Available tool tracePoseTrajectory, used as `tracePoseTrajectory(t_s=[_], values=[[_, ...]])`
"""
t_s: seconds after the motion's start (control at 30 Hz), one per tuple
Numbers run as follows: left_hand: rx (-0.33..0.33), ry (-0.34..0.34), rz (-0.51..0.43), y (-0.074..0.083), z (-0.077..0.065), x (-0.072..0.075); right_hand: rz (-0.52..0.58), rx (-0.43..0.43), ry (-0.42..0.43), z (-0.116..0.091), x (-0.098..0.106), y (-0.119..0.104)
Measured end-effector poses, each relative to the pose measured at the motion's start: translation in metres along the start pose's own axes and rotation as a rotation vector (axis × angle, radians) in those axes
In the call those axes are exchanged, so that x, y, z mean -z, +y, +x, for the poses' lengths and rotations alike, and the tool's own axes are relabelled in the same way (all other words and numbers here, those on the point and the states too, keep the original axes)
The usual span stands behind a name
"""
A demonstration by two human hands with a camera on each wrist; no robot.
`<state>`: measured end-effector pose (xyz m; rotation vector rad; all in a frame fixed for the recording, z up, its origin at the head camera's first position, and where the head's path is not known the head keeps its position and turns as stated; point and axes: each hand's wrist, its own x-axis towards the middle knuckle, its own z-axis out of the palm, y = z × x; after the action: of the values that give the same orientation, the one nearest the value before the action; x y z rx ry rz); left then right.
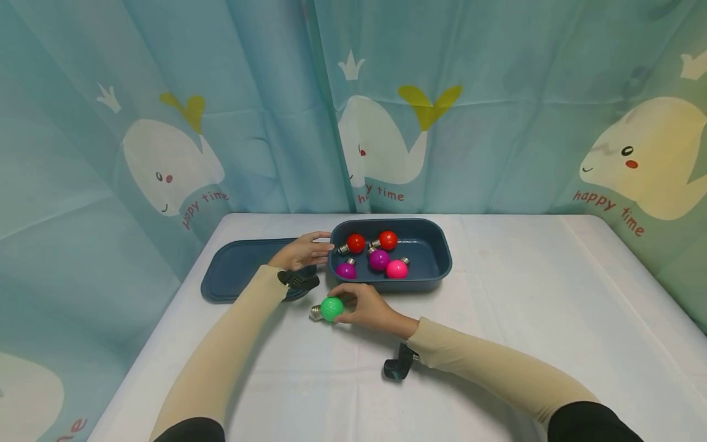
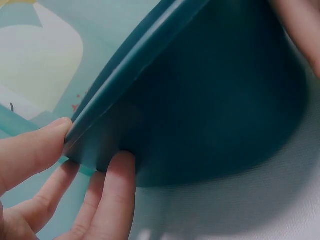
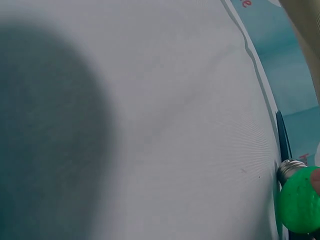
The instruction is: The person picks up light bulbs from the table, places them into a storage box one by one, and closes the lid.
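Note:
My right hand (image 1: 367, 309) pinches a green light bulb (image 1: 332, 309) by its round globe, just in front of a dark blue box (image 1: 436, 285). The bulb's silver screw base (image 3: 291, 170) points left in the head view. At the box's left end my left hand (image 1: 302, 252) touches the outside. The left wrist view shows its thumb (image 2: 42, 145) at the rim and its fingers (image 2: 117, 185) against the outer wall. Inside the box lie two red bulbs (image 1: 356, 244), two purple bulbs (image 1: 379, 260) and a pink bulb (image 1: 397, 269).
A dark blue lid (image 1: 234, 264) lies flat left of the box, partly under the left wrist. White cloth (image 1: 525, 294) covers the table. Blue-green curtains with whale prints (image 1: 381, 141) hang behind and at the sides.

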<state>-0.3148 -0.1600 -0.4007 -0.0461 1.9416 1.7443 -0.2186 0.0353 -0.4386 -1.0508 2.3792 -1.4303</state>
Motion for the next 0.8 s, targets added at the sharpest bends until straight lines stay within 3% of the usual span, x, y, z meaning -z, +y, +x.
tracePoseTrajectory(t_s=[0.37, 0.8], values=[[0.007, -0.007, -0.013, 0.0018, -0.0010, -0.0010, -0.034, 0.016, -0.007, 0.0023, -0.0019, 0.0021], [0.000, -0.028, -0.004, 0.0007, -0.0004, 0.0013, -0.026, 0.008, -0.083, -0.0041, 0.0036, -0.0006]])
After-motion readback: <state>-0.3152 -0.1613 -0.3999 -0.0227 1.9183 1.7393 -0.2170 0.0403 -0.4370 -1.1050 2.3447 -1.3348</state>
